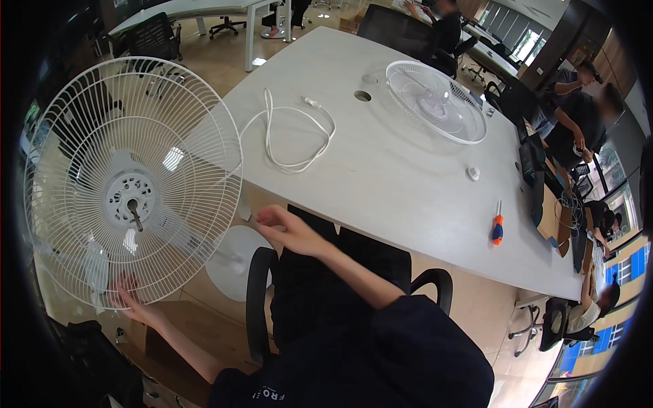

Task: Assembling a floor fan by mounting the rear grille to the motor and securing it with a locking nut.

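A white wire fan grille (173, 115) stands upright at the left, on a fan whose metal motor shaft (136, 214) pokes through its middle. My left hand (132, 299) is at the grille's lower rim, its fingers apart and partly seen through the wires; whether it presses on the rim I cannot tell. Just right of the grille, my right hand (292, 232) hangs in the air with loosely stretched fingers and nothing in them. The fan's round white base (238, 262) rests on the floor between my hands.
On the white table (326, 183) lie a white power cord (299, 163), another round grille with clear fan blades (435, 102), a small white knob (473, 173) and an orange-blue screwdriver (498, 231). Chair armrests (262, 299) stand close to me. Other people work farther off.
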### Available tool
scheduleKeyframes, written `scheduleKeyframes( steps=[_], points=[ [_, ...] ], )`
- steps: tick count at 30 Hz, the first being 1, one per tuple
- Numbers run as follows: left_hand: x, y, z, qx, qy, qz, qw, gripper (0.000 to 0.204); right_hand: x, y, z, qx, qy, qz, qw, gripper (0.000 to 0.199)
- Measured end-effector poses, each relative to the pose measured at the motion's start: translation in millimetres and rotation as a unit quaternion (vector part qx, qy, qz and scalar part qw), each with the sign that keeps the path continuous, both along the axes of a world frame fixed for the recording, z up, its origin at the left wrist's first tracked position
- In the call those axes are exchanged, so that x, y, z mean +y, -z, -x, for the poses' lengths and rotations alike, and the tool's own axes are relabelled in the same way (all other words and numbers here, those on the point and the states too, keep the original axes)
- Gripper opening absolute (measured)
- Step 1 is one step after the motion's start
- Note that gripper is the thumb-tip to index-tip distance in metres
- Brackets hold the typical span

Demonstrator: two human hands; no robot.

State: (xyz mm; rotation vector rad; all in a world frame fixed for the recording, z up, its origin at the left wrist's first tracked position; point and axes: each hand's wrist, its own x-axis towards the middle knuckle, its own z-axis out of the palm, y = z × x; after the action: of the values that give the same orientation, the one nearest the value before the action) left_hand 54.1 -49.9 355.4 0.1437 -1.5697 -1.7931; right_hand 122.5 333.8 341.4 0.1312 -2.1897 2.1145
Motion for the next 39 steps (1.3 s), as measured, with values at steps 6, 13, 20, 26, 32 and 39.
scheduleKeyframes(
  steps=[6,13,20,26,32,39],
  points=[
    [-18.7,-8.3,-12.6,0.028,-0.174,0.166,0.97,0.042,129.2,-103.2,-110.5,0.026,0.184,-0.084,0.979,0.028],
    [17.3,-69.1,-26.6,0.342,-0.345,0.333,0.808,0.043,416.0,-143.8,-97.1,-0.031,0.487,-0.482,0.728,0.043],
    [221.2,-52.3,-59.8,0.334,0.21,0.216,0.893,0.03,472.4,-87.9,-50.9,-0.345,0.437,-0.581,0.594,0.089],
    [293.2,-46.3,-101.6,0.088,0.605,0.238,0.755,0.021,472.9,-98.7,-38.6,-0.408,0.423,-0.527,0.614,0.092],
    [303.8,-40.4,-109.5,-0.009,0.746,0.257,0.614,0.027,468.3,-107.2,-49.0,-0.305,0.469,-0.57,0.602,0.086],
    [296.9,-33.8,-94.9,-0.015,0.705,0.24,0.667,0.028,445.5,-133.5,-67.0,-0.14,0.548,-0.519,0.641,0.08]
  ],
)
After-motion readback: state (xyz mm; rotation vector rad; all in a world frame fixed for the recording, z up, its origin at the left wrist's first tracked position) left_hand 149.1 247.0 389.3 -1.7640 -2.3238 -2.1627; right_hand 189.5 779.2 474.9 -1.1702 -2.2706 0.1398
